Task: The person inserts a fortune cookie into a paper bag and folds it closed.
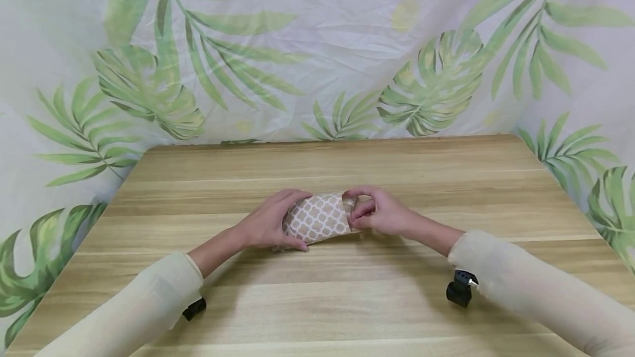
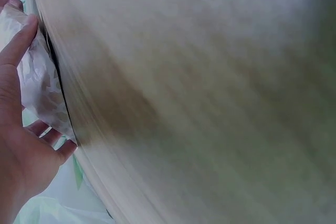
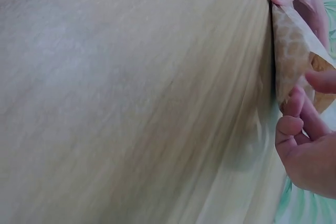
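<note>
A tan paper bag (image 1: 319,217) with a white lattice pattern lies on its side near the middle of the table, its mouth facing right. My left hand (image 1: 270,222) holds the closed end, thumb along the near side and fingers over the far side. In the left wrist view the bag (image 2: 39,80) looks crinkled and pale between the spread thumb and fingers. Curled fingers of my right hand (image 1: 384,214) grip the rim at the mouth. The right wrist view shows the bag's brown inside (image 3: 321,66) beside that thumb; what lies deeper inside is hidden.
The wood-grain table (image 1: 317,302) extends around the bag on all sides. Behind it hangs a pale cloth (image 1: 342,65) printed with green leaves. Black wrist devices (image 1: 460,289) hang below both cream sleeves (image 1: 526,285), close over the tabletop.
</note>
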{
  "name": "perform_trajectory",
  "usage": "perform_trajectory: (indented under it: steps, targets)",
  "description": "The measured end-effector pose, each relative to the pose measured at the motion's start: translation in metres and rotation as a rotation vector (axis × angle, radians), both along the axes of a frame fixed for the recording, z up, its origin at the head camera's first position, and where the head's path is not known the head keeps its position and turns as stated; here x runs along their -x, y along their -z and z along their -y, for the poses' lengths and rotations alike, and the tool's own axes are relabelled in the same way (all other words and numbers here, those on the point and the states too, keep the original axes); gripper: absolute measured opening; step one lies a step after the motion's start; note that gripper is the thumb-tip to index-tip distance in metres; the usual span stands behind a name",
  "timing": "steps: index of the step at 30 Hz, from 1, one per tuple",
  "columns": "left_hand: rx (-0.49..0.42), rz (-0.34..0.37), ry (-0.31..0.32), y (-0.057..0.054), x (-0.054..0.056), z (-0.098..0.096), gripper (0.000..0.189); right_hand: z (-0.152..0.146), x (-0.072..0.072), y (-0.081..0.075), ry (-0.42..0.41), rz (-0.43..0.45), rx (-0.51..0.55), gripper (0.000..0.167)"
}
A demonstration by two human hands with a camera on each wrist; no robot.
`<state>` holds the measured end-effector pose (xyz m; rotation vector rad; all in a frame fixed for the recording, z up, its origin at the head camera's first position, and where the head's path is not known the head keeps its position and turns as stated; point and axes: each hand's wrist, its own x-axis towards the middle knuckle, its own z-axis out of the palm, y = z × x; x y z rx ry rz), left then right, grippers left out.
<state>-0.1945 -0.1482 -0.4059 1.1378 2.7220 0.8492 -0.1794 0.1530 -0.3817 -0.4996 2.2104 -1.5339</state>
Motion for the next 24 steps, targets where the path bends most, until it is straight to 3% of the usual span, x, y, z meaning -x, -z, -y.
perform_trajectory:
  steps: [6, 11, 19, 24]
  targets:
    - [-0.004, 0.0, 0.003, 0.0006, 0.0006, 0.0003, 0.108, -0.0026, -0.0006, 0.002, 0.073, 0.066, 0.007, 0.066]
    - [-0.005, 0.0, 0.005, 0.0007, 0.0013, 0.0003, 0.108, -0.005, -0.0036, 0.0019, 0.106, 0.066, 0.036, 0.065]
    - [-0.009, 0.011, -0.001, -0.0002, 0.0007, 0.001, 0.109, -0.0064, -0.0023, 0.0051, 0.12, 0.02, 0.004, 0.065]
    - [-0.006, 0.011, -0.002, 0.0004, 0.0013, 0.0005, 0.109, -0.0053, -0.0005, 0.0081, 0.07, -0.082, -0.045, 0.072]
